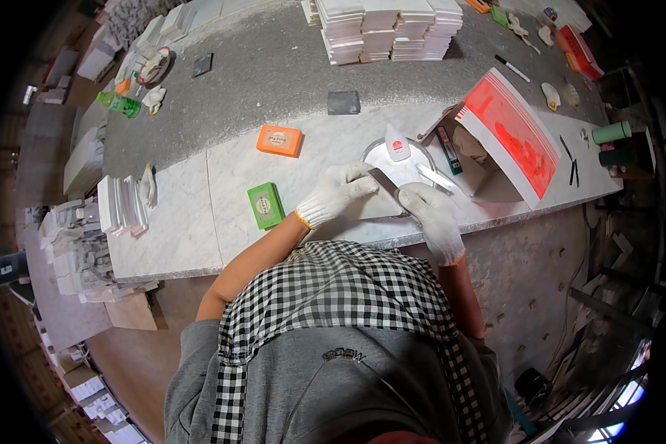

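Observation:
Both my hands wear white knit gloves and meet at the table's near edge. My left hand [340,194] pinches one end of a thin dark-grey flat piece [384,182]; whether it is stone or abrasive sheet I cannot tell. My right hand [431,214] has its fingers closed at the other end of it. Just beyond them, a white squeeze bottle [397,144] lies on a round, metal-rimmed plate [365,154]. Beside my right fingers is a glossy white strip [435,177], partly overlapping the plate's rim. A pale flat slab, partly hidden, shows below the grey piece.
To the left sit an orange box [280,140] and a green box [265,206]. An open red-and-white carton [507,137] stands at right. Stacked white tiles [388,29] rise at the back, beyond a dark square pad [343,103]. A green bottle [118,104] lies far left.

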A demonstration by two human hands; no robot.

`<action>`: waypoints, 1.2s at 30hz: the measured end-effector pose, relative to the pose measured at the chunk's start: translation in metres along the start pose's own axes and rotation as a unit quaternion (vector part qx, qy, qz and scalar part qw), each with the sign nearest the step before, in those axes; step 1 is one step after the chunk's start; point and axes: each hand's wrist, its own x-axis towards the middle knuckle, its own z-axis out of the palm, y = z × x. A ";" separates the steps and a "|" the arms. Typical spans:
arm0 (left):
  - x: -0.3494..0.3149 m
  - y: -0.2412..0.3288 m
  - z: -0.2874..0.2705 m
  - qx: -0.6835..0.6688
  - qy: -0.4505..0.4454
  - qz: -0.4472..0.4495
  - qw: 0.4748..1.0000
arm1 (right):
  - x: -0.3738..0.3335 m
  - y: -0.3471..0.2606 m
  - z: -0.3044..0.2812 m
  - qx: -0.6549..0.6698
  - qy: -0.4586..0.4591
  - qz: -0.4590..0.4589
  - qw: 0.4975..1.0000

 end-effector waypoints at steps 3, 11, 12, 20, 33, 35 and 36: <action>0.003 -0.007 -0.006 0.043 -0.020 0.002 0.999 | 0.003 -0.002 0.001 -0.009 -0.010 0.020 1.000; 0.001 -0.006 -0.004 -0.003 -0.013 0.005 1.000 | 0.006 0.005 0.000 0.102 -0.017 0.040 0.994; 0.001 -0.006 -0.004 0.002 -0.016 0.000 1.000 | 0.005 0.005 0.000 0.071 -0.022 0.041 0.996; 0.002 -0.012 -0.002 -0.014 -0.021 0.020 0.999 | 0.016 0.023 0.000 0.087 -0.011 0.008 0.996; -0.001 -0.009 -0.005 -0.007 -0.022 -0.005 1.000 | 0.018 0.021 0.001 0.116 0.009 0.022 0.993; -0.001 -0.009 -0.005 -0.005 -0.018 0.003 1.000 | 0.019 0.027 -0.005 0.101 0.019 0.035 0.994; -0.001 -0.009 -0.005 -0.004 -0.015 0.007 1.000 | 0.021 0.034 -0.011 0.044 0.018 0.028 0.998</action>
